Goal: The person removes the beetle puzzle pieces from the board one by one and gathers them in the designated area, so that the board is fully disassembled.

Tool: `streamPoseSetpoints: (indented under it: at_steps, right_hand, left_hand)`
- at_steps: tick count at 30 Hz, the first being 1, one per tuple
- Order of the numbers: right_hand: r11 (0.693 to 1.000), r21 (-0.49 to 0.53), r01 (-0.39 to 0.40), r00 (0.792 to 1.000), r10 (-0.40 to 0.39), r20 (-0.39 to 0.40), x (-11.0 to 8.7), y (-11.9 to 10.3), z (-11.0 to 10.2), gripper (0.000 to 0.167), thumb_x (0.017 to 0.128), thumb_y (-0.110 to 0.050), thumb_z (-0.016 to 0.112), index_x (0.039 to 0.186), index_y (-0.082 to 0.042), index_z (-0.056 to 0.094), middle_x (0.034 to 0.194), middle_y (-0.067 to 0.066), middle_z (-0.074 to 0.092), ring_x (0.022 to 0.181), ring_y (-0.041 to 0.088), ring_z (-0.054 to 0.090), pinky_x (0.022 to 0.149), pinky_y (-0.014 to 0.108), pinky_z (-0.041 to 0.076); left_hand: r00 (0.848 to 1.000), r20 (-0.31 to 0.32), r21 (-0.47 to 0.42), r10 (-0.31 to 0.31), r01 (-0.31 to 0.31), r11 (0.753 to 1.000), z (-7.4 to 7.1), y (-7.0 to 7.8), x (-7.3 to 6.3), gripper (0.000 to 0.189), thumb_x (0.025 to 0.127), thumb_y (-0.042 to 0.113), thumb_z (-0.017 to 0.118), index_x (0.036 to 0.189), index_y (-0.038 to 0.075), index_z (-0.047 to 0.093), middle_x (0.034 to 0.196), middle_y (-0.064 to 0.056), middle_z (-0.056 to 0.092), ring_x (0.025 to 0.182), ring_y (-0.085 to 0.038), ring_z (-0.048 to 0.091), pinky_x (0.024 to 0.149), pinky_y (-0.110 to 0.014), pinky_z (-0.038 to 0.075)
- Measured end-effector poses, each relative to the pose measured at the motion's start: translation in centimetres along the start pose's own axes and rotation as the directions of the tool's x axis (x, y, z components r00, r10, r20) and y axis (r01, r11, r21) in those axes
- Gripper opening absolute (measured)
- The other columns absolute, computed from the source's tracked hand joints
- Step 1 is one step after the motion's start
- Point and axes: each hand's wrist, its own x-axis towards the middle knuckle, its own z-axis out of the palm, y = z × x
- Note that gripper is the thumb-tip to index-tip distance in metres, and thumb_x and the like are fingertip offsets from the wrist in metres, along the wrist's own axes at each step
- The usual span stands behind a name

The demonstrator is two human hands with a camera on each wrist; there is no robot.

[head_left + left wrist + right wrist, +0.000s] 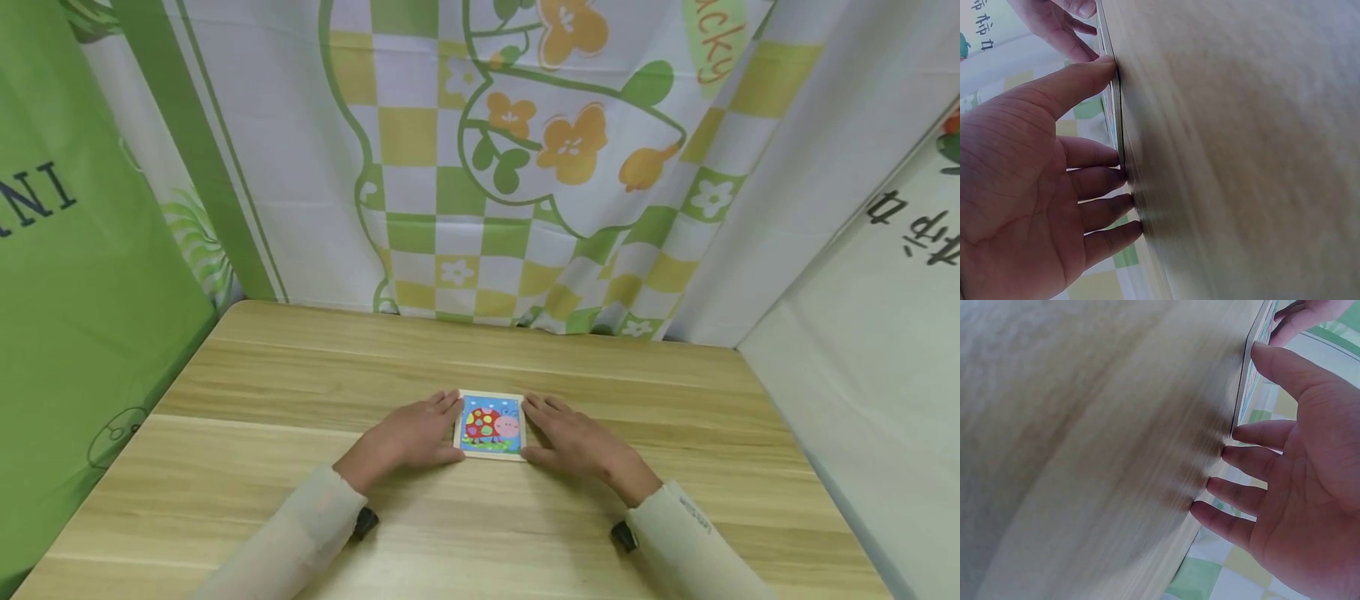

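A small, nearly square ladybug picture board (pixel 491 425) lies flat on the wooden table in the head view. It has a pale wooden border around a blue picture of a red, spotted ladybug on green grass. At its left edge is my left hand (pixel 420 429), thumb by the near corner and fingers by the far one. My right hand (pixel 573 437) mirrors this at the right edge. In the left wrist view, the left fingers (pixel 1100 182) reach straight down to the tabletop, the thumb against the board's side. The right fingers (pixel 1244 462) likewise extend to the table in the right wrist view.
The wooden table (pixel 285 358) spreads around both hands. A green and white checked curtain (pixel 480 183) hangs behind its far edge. Green fabric (pixel 90 317) hangs at the left, and a white sheet with dark writing (pixel 862 333) at the right.
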Motion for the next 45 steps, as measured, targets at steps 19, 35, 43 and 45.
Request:
streamPoseSetpoints:
  at_steps: [19,35,43,45]
  right_hand:
    - [0.999,0.052,0.008,1.000,-0.007,-0.006,0.1,-0.1,-0.2,0.079,0.103,-0.042,0.063,0.160,0.000,0.030,0.165,0.020,0.027,0.150,0.043,0.024,0.118,0.058,0.024]
    - [0.989,-0.054,0.136,0.963,-0.145,-0.226,2.1,0.4,-0.5,0.050,0.096,-0.029,0.075,0.137,-0.002,0.062,0.126,0.014,0.063,0.114,0.032,0.061,0.098,0.051,0.049]
    - [0.996,-0.013,0.092,0.981,-0.093,-0.172,2.3,0.5,-0.3,0.055,0.094,-0.036,0.077,0.137,-0.005,0.061,0.129,0.016,0.059,0.115,0.034,0.058,0.099,0.052,0.047]
    - [0.996,-0.009,0.084,0.983,-0.084,-0.160,2.4,0.5,-0.3,0.057,0.094,-0.037,0.077,0.138,-0.006,0.060,0.130,0.016,0.057,0.117,0.033,0.057,0.100,0.052,0.047]
  left_hand:
    - [1.000,0.018,-0.057,-0.018,0.019,0.998,-0.1,0.2,-0.2,0.084,0.099,0.046,0.067,0.157,-0.005,0.034,0.166,-0.021,0.025,0.152,-0.034,0.024,0.119,-0.045,0.027]
    - [0.983,-0.030,-0.017,0.180,-0.181,0.983,-0.1,0.3,0.7,0.064,0.101,0.036,0.067,0.158,0.017,0.044,0.166,-0.015,0.029,0.150,-0.035,0.029,0.118,-0.047,0.030]
    - [0.984,0.005,-0.019,0.180,-0.180,0.983,-0.1,1.2,1.2,0.058,0.102,0.031,0.065,0.156,0.019,0.049,0.165,-0.013,0.032,0.150,-0.033,0.031,0.117,-0.047,0.031]
    - [0.983,0.010,-0.014,0.183,-0.183,0.983,-0.1,1.3,1.3,0.058,0.102,0.031,0.065,0.156,0.020,0.049,0.165,-0.012,0.032,0.150,-0.033,0.031,0.117,-0.047,0.031]
